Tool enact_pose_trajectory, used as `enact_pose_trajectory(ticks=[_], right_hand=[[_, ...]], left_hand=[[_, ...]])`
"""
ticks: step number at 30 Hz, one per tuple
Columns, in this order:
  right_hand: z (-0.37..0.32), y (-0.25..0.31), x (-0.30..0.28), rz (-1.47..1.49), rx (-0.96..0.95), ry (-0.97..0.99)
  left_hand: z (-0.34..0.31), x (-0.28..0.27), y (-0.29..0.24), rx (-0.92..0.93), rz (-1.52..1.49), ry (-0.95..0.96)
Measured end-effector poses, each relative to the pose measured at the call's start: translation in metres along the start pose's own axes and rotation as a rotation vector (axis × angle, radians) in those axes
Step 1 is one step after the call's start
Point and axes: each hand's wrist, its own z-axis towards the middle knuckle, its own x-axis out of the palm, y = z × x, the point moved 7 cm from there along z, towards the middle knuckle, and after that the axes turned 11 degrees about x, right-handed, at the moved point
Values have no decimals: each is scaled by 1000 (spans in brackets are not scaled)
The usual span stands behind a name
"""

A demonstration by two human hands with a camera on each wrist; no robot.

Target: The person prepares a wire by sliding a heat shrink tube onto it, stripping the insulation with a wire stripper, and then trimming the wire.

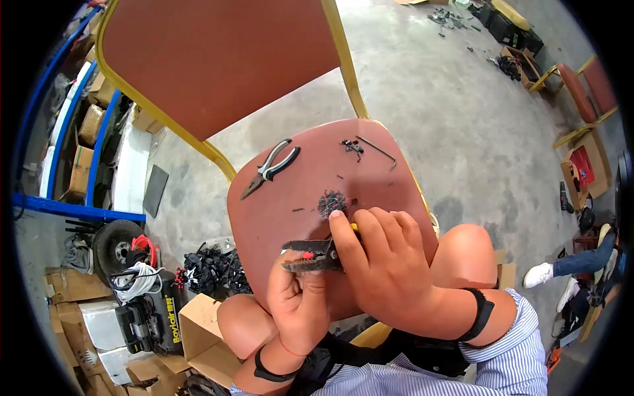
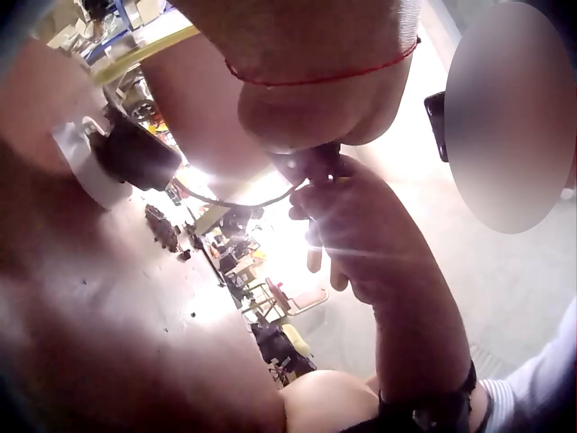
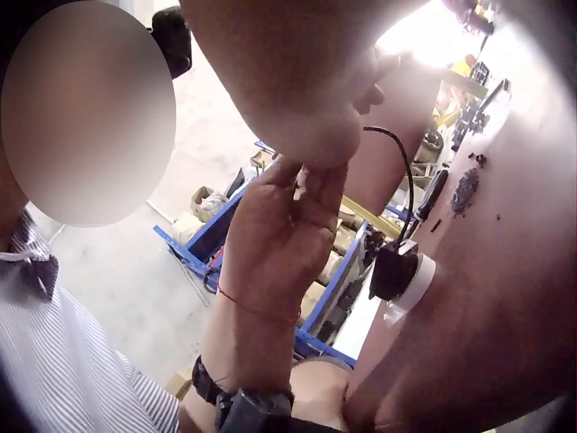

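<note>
My right hand [image 1: 386,264] grips a wire stripper [image 1: 314,264] with dark toothed jaws, a red piece between them and a bit of yellow by the fingers. Close under those jaws is my left hand [image 1: 297,310], its thumb and forefinger at the jaw tips; I cannot tell what is between them. In the right wrist view the left hand [image 3: 275,230] has its fingertips drawn together beneath the right hand. On the red chair seat [image 1: 264,224], just beyond both hands, lies a small heap of short black pieces [image 1: 332,202] with red bits.
Grey-and-black pliers [image 1: 269,170] lie at the seat's left. Farther right are an L-shaped hex key [image 1: 378,151] and small black parts [image 1: 352,148]. An open cardboard box [image 1: 201,330], a black heap [image 1: 214,269] and blue shelving [image 1: 86,210] stand to the left.
</note>
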Motion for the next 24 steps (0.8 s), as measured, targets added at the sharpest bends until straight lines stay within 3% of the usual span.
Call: enact_pose_trajectory(ticks=[24], right_hand=[[-2,-2,-2,-62,65,23]], left_hand=[[-7,-7,13,9,0,-35]])
